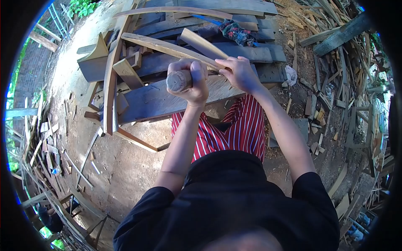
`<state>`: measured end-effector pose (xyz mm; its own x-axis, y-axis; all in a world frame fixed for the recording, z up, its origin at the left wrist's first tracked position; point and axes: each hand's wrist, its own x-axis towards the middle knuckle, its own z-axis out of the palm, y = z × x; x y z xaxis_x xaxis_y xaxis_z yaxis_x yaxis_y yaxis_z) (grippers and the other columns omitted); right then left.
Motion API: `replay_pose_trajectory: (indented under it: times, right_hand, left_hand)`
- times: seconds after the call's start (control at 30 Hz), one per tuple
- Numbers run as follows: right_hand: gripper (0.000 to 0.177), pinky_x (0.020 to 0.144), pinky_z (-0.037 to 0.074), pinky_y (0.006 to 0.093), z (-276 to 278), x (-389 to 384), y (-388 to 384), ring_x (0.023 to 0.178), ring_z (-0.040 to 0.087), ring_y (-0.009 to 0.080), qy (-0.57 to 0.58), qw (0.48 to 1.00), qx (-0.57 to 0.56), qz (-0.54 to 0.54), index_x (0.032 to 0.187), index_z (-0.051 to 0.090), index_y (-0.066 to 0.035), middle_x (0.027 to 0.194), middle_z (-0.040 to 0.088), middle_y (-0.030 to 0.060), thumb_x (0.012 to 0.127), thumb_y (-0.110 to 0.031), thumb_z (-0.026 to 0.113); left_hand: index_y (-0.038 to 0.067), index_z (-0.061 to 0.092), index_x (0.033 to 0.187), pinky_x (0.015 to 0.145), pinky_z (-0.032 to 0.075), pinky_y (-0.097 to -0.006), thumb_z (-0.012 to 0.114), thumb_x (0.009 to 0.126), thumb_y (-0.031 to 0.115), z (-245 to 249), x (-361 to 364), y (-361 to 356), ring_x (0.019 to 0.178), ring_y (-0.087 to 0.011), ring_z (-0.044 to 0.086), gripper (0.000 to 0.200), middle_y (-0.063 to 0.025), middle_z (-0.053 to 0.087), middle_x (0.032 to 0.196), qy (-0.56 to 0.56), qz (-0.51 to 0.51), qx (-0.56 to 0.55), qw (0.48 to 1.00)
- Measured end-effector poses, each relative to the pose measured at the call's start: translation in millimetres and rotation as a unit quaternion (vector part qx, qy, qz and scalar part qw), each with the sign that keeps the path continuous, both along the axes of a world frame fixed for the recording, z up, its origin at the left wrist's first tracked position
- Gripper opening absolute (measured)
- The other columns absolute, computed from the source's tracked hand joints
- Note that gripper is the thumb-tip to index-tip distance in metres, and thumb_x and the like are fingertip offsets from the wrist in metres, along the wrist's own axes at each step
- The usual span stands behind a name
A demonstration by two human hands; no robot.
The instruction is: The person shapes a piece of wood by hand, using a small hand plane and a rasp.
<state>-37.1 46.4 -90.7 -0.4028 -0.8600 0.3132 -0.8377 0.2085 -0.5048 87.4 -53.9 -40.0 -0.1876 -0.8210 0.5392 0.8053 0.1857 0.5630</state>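
Observation:
My left hand (pixel 197 85) is wrapped in a fist round a thick wooden handle (pixel 179 81), whose worn round end faces up toward me. The rest of that handle is hidden behind the fist. To its right, my right hand (pixel 243 75) has thumb and fingertips pinched at the near end of a long curved wooden strip (pixel 167 49). That strip runs away to the upper left, over the planks. Below both hands lies a wide, dark wooden plank (pixel 150 100) along the near side of the bench. A shorter pale board (pixel 203 44) lies behind the hands.
Another curved strip (pixel 171 10) lies at the far side. A bundled dark cloth (pixel 236 32) rests on the planks. Shaped wooden pieces (pixel 94 62) stand at the left, by a long upright rail (pixel 111 83). Scrap wood (pixel 331 88) is heaped at the right.

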Motion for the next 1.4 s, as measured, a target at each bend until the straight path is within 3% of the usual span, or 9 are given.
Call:
replay_pose_trajectory:
  times: [0.2, 0.4, 0.5, 0.63, 0.73, 1.0, 1.1, 1.37, 1.4]
  right_hand:
    - [0.04, 0.108, 0.035, 0.0534, 10.5, 4.8, 2.2, 0.099, 0.064, 0.0277, 0.0, 0.998, 0.057, -0.002, 0.125, 0.063, -0.012, 0.109, 0.068, 0.0097, 0.086, -0.014, 0.068]
    - [0.037, 0.102, 0.04, 0.0543, 6.6, 4.9, 0.8, 0.103, 0.063, 0.0304, 0.005, 0.999, 0.037, 0.01, 0.119, 0.064, -0.008, 0.104, 0.067, 0.0122, 0.083, -0.012, 0.07]
    - [0.038, 0.102, 0.042, 0.0453, 15.5, 3.3, 1.5, 0.104, 0.063, 0.0318, -0.034, 0.997, 0.057, 0.035, 0.121, 0.063, -0.006, 0.106, 0.066, 0.0148, 0.083, -0.007, 0.066]
    - [0.044, 0.099, 0.044, 0.0386, 0.0, -15.8, 10.7, 0.11, 0.059, 0.0329, -0.065, 0.993, -0.011, 0.102, 0.126, 0.059, -0.004, 0.114, 0.062, 0.0176, 0.081, -0.005, 0.061]
    - [0.067, 0.097, 0.045, 0.045, -8.4, -16.9, 34.2, 0.117, 0.052, 0.0376, -0.001, 0.999, 0.045, 0.005, 0.143, 0.043, -0.008, 0.13, 0.048, 0.0169, 0.08, -0.01, 0.064]
    - [0.086, 0.092, 0.046, 0.047, -28.5, -5.2, 36.3, 0.102, 0.054, 0.0369, 0.061, 0.993, 0.067, -0.069, 0.152, 0.03, -0.016, 0.116, 0.051, 0.0174, 0.078, -0.016, 0.074]
    - [0.085, 0.091, 0.046, 0.0468, -32.0, -4.7, 39.5, 0.101, 0.054, 0.0364, 0.093, 0.994, 0.033, -0.054, 0.152, 0.03, -0.016, 0.115, 0.052, 0.018, 0.079, -0.017, 0.074]
    - [0.085, 0.091, 0.047, 0.0469, -31.3, -4.0, 39.1, 0.1, 0.054, 0.0376, 0.107, 0.992, 0.025, -0.059, 0.151, 0.032, -0.016, 0.113, 0.053, 0.0188, 0.078, -0.018, 0.074]
    - [0.085, 0.091, 0.047, 0.0469, -29.6, -4.4, 39.3, 0.1, 0.054, 0.0376, 0.105, 0.993, 0.026, -0.055, 0.151, 0.032, -0.016, 0.113, 0.053, 0.0188, 0.078, -0.018, 0.074]
  left_hand:
    - [0.002, 0.057, 0.081, 0.056, 0.045, -0.0233, 0.069, 0.083, 0.006, -16.1, -2.0, -4.0, 0.058, -0.007, 0.054, 0.012, -0.0021, 0.06, 0.067, -0.099, 0.066, -0.021, 0.993]
    - [0.003, 0.058, 0.079, 0.056, 0.045, -0.0233, 0.071, 0.081, 0.01, -20.6, -5.7, -7.4, 0.058, -0.0078, 0.055, 0.015, -0.002, 0.061, 0.067, -0.115, 0.08, 0.012, 0.99]
    - [0.001, 0.046, 0.087, 0.036, 0.037, -0.0249, 0.056, 0.087, 0.001, -22.0, -10.4, -11.3, 0.044, -0.0066, 0.045, 0.009, -0.0052, 0.052, 0.059, -0.1, 0.126, -0.124, 0.979]
    - [0.004, 0.059, 0.079, 0.057, 0.047, -0.0244, 0.071, 0.078, 0.006, -15.6, -9.9, 2.9, 0.061, -0.0087, 0.059, 0.012, -0.0034, 0.062, 0.067, -0.136, 0.171, -0.166, 0.961]
    - [0.004, 0.059, 0.08, 0.059, 0.046, -0.0238, 0.072, 0.077, 0.006, -11.4, -8.0, 2.7, 0.06, -0.0078, 0.056, 0.013, -0.0036, 0.063, 0.07, -0.175, 0.186, -0.214, 0.943]
    - [0.001, 0.05, 0.086, 0.038, 0.037, -0.0245, 0.055, 0.089, -0.001, -22.7, -17.5, -18.9, 0.044, -0.0091, 0.047, 0.007, -0.0062, 0.053, 0.06, -0.103, 0.085, -0.104, 0.986]
    - [0.003, 0.059, 0.074, 0.055, 0.044, -0.0219, 0.07, 0.082, 0.004, -12.3, -6.3, -5.8, 0.056, -0.0067, 0.055, 0.013, -0.0011, 0.061, 0.065, -0.107, 0.053, 0.009, 0.993]
    - [0.002, 0.06, 0.076, 0.056, 0.045, -0.0227, 0.07, 0.08, 0.004, -17.1, -14.8, 6.7, 0.056, -0.0072, 0.055, 0.011, -0.0022, 0.061, 0.065, -0.127, 0.076, -0.015, 0.989]
    - [0.001, 0.054, 0.081, 0.048, 0.042, -0.024, 0.064, 0.084, 0.002, -12.8, -16.1, 6.1, 0.05, -0.0082, 0.052, 0.01, -0.0039, 0.057, 0.062, -0.12, 0.095, -0.078, 0.985]
